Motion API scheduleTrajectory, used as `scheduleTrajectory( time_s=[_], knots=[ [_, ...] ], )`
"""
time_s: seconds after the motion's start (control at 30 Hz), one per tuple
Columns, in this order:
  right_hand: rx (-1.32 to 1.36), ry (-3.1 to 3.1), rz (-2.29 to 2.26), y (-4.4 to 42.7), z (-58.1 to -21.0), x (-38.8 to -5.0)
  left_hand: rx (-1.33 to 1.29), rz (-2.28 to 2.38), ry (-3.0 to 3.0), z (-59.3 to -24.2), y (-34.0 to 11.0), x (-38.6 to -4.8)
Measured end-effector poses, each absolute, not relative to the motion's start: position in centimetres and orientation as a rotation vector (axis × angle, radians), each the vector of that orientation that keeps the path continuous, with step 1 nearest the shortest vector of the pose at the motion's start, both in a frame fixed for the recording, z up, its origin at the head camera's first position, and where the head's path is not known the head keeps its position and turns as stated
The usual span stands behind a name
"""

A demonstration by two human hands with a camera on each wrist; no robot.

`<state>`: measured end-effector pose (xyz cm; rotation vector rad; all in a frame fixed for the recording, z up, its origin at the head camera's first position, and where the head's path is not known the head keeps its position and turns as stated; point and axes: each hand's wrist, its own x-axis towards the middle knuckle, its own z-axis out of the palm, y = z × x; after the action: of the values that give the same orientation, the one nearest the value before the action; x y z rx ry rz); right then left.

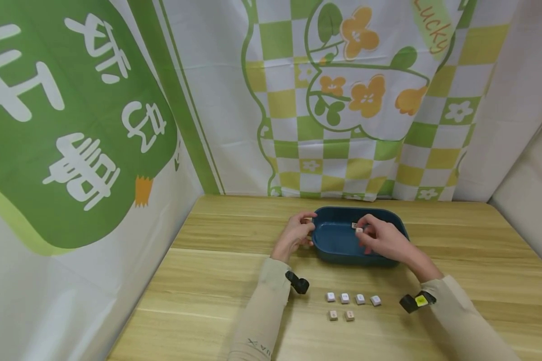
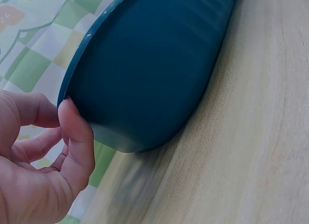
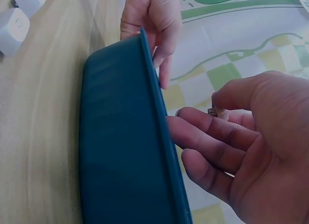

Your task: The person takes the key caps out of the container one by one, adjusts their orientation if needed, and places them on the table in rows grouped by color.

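My left hand (image 1: 295,231) grips the left end of a dark blue oblong tub (image 1: 350,258) on the table, its thumb and fingers pinching the rim in the left wrist view. Over the tub's inside, my right hand (image 1: 388,241) pinches a small pale keycap (image 1: 359,230) between thumb and index finger. That keycap is mostly hidden by the fingers in the right wrist view. Another keycap (image 1: 354,225) shows just behind it, inside the tub. In front of the tub lie several white keycaps (image 1: 345,298) in a row, with two beige keycaps (image 1: 333,315) in a second row nearer me.
The wooden table (image 1: 226,301) reaches back to a green and white patterned cloth (image 1: 334,150). Another printed cloth (image 1: 72,281) hangs along the left side. A black wrist camera (image 1: 300,286) sits on the left wrist, and one (image 1: 408,303) on the right.
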<state>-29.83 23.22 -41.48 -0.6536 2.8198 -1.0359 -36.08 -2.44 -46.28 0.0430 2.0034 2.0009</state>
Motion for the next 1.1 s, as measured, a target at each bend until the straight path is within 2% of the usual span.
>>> scheduleTrajectory(
  time_s=[0.47, 1.1],
  knots=[
    [-0.738, 2.765, -1.020, 23.3, -40.8, -27.3, 0.014, 2.000, 2.011, -46.5, -2.4, -36.2],
    [-0.794, 2.875, -0.990, 23.3, -42.4, -24.8, 0.024, 1.995, 2.017, -46.4, -2.3, -36.1]
  ],
)
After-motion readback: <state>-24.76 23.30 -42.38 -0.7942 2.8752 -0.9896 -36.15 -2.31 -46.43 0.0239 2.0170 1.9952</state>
